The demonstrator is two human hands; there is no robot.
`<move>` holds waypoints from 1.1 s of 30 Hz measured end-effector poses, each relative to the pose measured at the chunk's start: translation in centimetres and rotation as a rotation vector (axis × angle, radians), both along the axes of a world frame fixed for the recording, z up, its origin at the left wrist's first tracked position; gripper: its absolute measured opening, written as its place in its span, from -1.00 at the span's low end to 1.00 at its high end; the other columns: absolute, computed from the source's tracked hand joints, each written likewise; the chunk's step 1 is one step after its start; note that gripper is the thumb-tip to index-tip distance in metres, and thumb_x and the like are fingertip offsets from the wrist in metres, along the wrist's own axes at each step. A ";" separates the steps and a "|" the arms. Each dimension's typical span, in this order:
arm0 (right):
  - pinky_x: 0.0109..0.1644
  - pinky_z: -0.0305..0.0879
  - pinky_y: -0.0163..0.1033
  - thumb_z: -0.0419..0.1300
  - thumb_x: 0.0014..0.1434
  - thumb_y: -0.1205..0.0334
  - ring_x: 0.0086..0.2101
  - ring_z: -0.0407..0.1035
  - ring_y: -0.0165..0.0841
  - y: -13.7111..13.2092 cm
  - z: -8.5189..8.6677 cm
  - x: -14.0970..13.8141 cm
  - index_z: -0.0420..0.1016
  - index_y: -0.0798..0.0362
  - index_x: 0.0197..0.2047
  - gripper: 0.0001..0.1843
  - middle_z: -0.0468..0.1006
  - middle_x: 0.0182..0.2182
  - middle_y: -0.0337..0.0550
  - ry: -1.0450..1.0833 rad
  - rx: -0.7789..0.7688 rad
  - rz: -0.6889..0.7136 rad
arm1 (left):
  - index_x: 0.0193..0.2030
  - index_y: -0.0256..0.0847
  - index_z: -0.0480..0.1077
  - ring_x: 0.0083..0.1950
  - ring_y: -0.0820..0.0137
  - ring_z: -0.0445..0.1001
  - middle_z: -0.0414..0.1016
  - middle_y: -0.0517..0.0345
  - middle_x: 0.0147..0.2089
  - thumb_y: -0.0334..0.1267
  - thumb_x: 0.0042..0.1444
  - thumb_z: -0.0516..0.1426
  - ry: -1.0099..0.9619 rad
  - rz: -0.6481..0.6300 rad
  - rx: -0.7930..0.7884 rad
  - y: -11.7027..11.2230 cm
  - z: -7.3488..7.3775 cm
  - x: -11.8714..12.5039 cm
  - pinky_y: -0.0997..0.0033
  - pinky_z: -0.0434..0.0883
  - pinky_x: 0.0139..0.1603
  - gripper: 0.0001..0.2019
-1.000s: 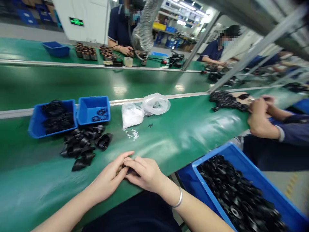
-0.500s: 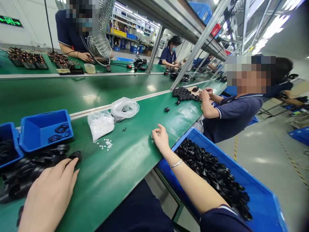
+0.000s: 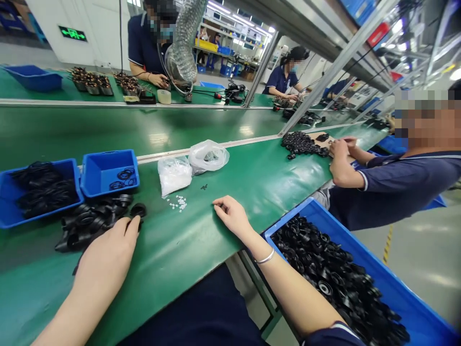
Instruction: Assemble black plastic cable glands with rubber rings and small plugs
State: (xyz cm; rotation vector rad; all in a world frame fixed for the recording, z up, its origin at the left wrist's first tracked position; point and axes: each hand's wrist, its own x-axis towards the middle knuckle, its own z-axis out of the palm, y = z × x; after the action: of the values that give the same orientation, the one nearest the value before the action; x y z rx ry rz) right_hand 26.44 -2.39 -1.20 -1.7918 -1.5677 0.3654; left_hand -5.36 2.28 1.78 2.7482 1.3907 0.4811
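My left hand (image 3: 110, 252) reaches over the near left of the bench. Its fingertips close on a round black plastic fitting (image 3: 138, 210), partly hidden, at the edge of a heap of similar black fittings (image 3: 91, 216). Over the green mat (image 3: 180, 254) near the middle, my right hand (image 3: 233, 215) is loosely curled, thumb and forefinger apart, with nothing visible in it. Small white pieces (image 3: 178, 203) and a few tiny dark pieces (image 3: 204, 187) lie between and beyond the hands. Two clear plastic bags, one of white pieces (image 3: 175, 175) and one of dark contents (image 3: 208, 156), stand behind them.
Left are blue bins of black cords (image 3: 74, 175) and black rings (image 3: 135, 185). A large blue crate (image 3: 382, 266) of black fittings stands beside my right forearm. To the right, a co-worker (image 3: 406, 182) handles parts by a black pile (image 3: 304, 145). A metal post (image 3: 334, 72) slants overhead.
The view has turned left, bringing more of the bins into sight. My right hand has drawn back leftward across the mat. A lone black fitting no longer lies apart before the far pile.
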 end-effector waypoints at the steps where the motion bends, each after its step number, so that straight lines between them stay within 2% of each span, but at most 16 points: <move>1: -0.27 0.28 -0.31 0.12 0.16 0.33 -0.41 0.34 -0.44 0.4 0.0 -0.5 0.51 0.04 -0.21 -0.84 0.45 -0.36 -0.23 0.006 0.000 0.038 | 0.15 -0.34 0.32 -0.33 0.14 0.50 0.46 -0.27 -0.01 -0.28 0.23 -0.07 0.088 0.004 0.023 0.0 0.0 0.0 0.19 0.37 -0.30 -0.60; 3: -0.26 0.28 -0.32 0.13 0.17 0.33 -0.40 0.34 -0.45 1.2 0.2 -1.7 0.50 0.05 -0.21 -0.86 0.46 -0.36 -0.22 0.012 0.005 0.115 | 0.15 -0.41 0.32 -0.34 0.12 0.51 0.48 -0.28 -0.06 -0.24 0.26 -0.08 0.210 0.014 0.061 0.0 0.3 0.0 0.19 0.38 -0.31 -0.59; 4: -0.26 0.28 -0.33 0.14 0.18 0.33 -0.39 0.34 -0.45 1.7 0.3 -2.3 0.50 0.05 -0.22 -0.87 0.46 -0.35 -0.22 0.013 0.009 0.149 | 0.15 -0.41 0.32 -0.30 0.10 0.52 0.50 -0.26 -0.07 -0.20 0.27 -0.07 0.195 0.019 0.057 -0.2 0.5 0.1 0.19 0.38 -0.28 -0.58; 6: -0.23 0.29 -0.33 0.14 0.19 0.33 -0.37 0.35 -0.44 2.6 0.5 -3.5 0.50 0.05 -0.25 -0.89 0.46 -0.36 -0.21 0.009 0.024 0.199 | 0.14 -0.30 0.32 -0.17 0.06 0.53 0.51 -0.20 -0.04 -0.12 0.24 -0.01 0.033 0.032 -0.015 -0.6 1.1 0.4 0.19 0.39 -0.16 -0.58; 7: -0.21 0.30 -0.32 0.14 0.19 0.33 -0.35 0.35 -0.43 3.1 0.5 -4.1 0.49 0.05 -0.25 -0.89 0.46 -0.36 -0.21 0.005 0.032 0.215 | 0.13 -0.22 0.33 -0.12 0.08 0.52 0.51 -0.14 -0.02 -0.08 0.21 0.04 -0.084 0.035 -0.101 -0.9 1.4 0.6 0.21 0.40 -0.11 -0.59; 8: -0.20 0.30 -0.32 0.14 0.20 0.32 -0.33 0.35 -0.43 3.5 0.5 -4.5 0.49 0.05 -0.26 -0.90 0.46 -0.36 -0.21 -0.003 0.039 0.228 | 0.10 -0.15 0.35 -0.10 0.11 0.52 0.50 -0.08 -0.01 -0.05 0.18 0.08 -0.217 0.032 -0.233 -1.2 1.7 0.9 0.25 0.41 -0.09 -0.61; 10: -0.18 0.30 -0.32 0.13 0.22 0.30 -0.30 0.36 -0.41 4.2 0.4 -5.2 0.49 0.04 -0.25 -0.89 0.46 -0.36 -0.20 -0.030 0.047 0.245 | 0.04 -0.10 0.37 -0.12 0.18 0.54 0.51 0.00 -0.02 -0.03 0.14 0.12 -0.486 0.023 -0.617 -1.7 2.3 1.8 0.33 0.44 -0.12 -0.64; 12: -0.18 0.29 -0.31 0.11 0.24 0.27 -0.29 0.36 -0.40 4.6 0.2 -5.5 0.49 0.04 -0.26 -0.87 0.45 -0.36 -0.20 -0.064 0.046 0.249 | 0.03 -0.15 0.37 -0.13 0.21 0.56 0.53 0.00 -0.07 -0.06 0.13 0.16 -0.712 0.020 -1.010 -2.0 2.5 2.7 0.35 0.48 -0.13 -0.64; 13: -0.18 0.29 -0.31 0.10 0.25 0.26 -0.30 0.36 -0.40 4.6 0.1 -5.6 0.49 0.04 -0.27 -0.86 0.45 -0.36 -0.20 -0.080 0.045 0.245 | 0.03 -0.19 0.36 -0.10 0.20 0.56 0.55 -0.01 -0.09 -0.08 0.12 0.17 -0.800 0.024 -1.157 -2.0 2.5 3.1 0.34 0.48 -0.10 -0.63; 15: -0.20 0.28 -0.31 0.10 0.26 0.24 -0.32 0.35 -0.40 4.6 -0.2 -5.6 0.49 0.04 -0.30 -0.84 0.43 -0.38 -0.20 -0.101 0.044 0.236 | 0.02 -0.24 0.37 -0.07 0.20 0.55 0.56 -0.02 -0.14 -0.12 0.12 0.19 -0.945 0.047 -1.340 -1.9 2.3 3.5 0.33 0.48 -0.05 -0.63; 17: -0.25 0.27 -0.32 0.11 0.25 0.23 -0.36 0.34 -0.41 4.5 -0.3 -5.5 0.48 0.04 -0.32 -0.84 0.42 -0.40 -0.21 -0.102 0.043 0.234 | 0.02 -0.28 0.40 -0.10 0.23 0.56 0.56 -0.02 -0.19 -0.13 0.17 0.16 -1.091 0.080 -1.460 -1.8 1.9 3.5 0.34 0.49 -0.06 -0.66; 20: -0.29 0.28 -0.32 0.14 0.23 0.23 -0.41 0.32 -0.42 4.5 -0.3 -5.4 0.50 0.03 -0.25 -0.88 0.41 -0.41 -0.21 -0.084 0.046 0.249 | 0.01 -0.30 0.42 -0.22 0.30 0.58 0.53 -0.01 -0.23 -0.12 0.23 0.09 -1.291 0.155 -1.609 -1.6 1.3 3.0 0.37 0.53 -0.17 -0.67; 23: -0.29 0.28 -0.32 0.11 0.24 0.23 -0.42 0.31 -0.42 4.5 -0.4 -5.4 0.51 0.02 -0.21 -0.85 0.41 -0.40 -0.21 -0.083 0.064 0.272 | -0.09 -0.35 0.45 -0.27 0.34 0.58 0.52 -0.02 -0.26 -0.15 0.23 0.09 -1.399 0.254 -1.698 -1.5 0.9 2.6 0.42 0.55 -0.22 -0.71; 27: -0.32 0.27 -0.30 0.10 0.25 0.22 -0.45 0.29 -0.43 4.4 -0.4 -5.4 0.50 0.03 -0.28 -0.84 0.41 -0.40 -0.20 -0.083 0.068 0.265 | -0.10 -0.40 0.46 -0.29 0.36 0.59 0.53 -0.04 -0.28 -0.17 0.24 0.08 -1.460 0.307 -1.785 -1.3 0.6 2.4 0.47 0.58 -0.26 -0.70; 33: -0.26 0.29 -0.28 0.08 0.26 0.26 -0.39 0.31 -0.41 4.0 -0.6 -5.3 0.47 0.04 -0.24 -0.86 0.40 -0.37 -0.18 -0.054 0.073 0.256 | -0.10 -0.43 0.46 -0.34 0.40 0.59 0.55 -0.06 -0.30 -0.17 0.26 0.06 -1.493 0.370 -1.842 -1.2 0.5 2.2 0.52 0.58 -0.32 -0.68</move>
State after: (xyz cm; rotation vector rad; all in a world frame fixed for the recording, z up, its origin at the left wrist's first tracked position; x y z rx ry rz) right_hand 21.16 1.64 -1.84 -1.5607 -1.8305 0.3770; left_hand -3.14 1.08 2.31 0.3291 0.8190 0.5217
